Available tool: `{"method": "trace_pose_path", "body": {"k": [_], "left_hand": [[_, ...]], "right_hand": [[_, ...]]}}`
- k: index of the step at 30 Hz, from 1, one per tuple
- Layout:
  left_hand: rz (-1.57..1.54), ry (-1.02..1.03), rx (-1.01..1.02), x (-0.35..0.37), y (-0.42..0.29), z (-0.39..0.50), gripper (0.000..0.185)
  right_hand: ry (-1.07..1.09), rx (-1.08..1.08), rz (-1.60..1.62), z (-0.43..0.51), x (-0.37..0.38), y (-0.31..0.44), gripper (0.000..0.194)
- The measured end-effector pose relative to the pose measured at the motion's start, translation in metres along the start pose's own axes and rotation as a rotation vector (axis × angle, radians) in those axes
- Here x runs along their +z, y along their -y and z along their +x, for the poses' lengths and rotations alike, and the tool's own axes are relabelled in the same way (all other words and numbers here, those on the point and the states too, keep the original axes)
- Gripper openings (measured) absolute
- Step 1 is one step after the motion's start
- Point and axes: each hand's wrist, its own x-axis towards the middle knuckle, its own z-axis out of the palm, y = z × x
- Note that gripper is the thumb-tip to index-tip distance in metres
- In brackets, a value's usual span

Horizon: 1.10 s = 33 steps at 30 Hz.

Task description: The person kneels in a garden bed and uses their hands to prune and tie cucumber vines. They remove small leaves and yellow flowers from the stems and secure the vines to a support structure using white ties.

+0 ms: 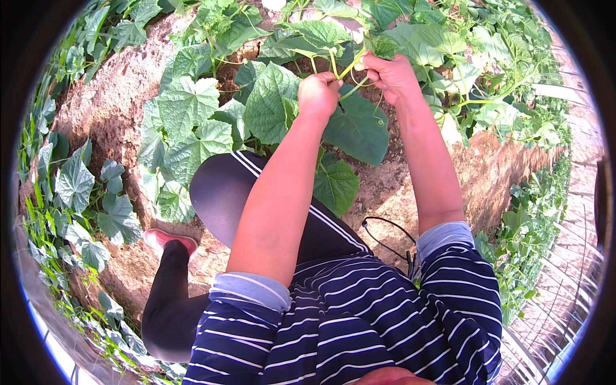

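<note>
Both of my hands are at a green vine stem of a broad-leaved plant that looks like cucumber. My left hand has thumb and fingertips closed on the stem at a joint where leaf stalks branch off. Just up and to the right, my right hand pinches the stem near its growing tip. A large dark green leaf lies below the hands, and a curled tendril hangs over its right side. Another broad leaf stands left of my left hand.
Bare brown soil surrounds the plants. More leafy vines spread at the right, and lower plants grow at the left. A thin black cord loops beside my right sleeve. My bent knee is under my left forearm, near a pink shoe.
</note>
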Motion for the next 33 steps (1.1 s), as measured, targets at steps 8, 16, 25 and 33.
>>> {"method": "trace_pose_path", "body": {"k": [8,16,25,33], "left_hand": [[-0.020,-0.012,0.024,0.000,-0.006,-0.004,0.009],[0.038,-0.014,0.039,0.003,0.001,-0.002,0.010],[0.062,-0.120,0.136,0.006,0.009,0.002,0.009],[0.079,-0.080,0.095,0.000,0.022,0.011,0.009]], "right_hand": [[0.069,-0.138,0.172,-0.002,0.001,-0.021,0.021],[0.029,-0.119,0.094,-0.008,0.006,-0.013,0.006],[-0.217,-0.593,-0.463,0.007,-0.014,0.009,0.012],[-0.523,-1.204,-1.422,0.103,-0.027,0.127,0.037]]}}
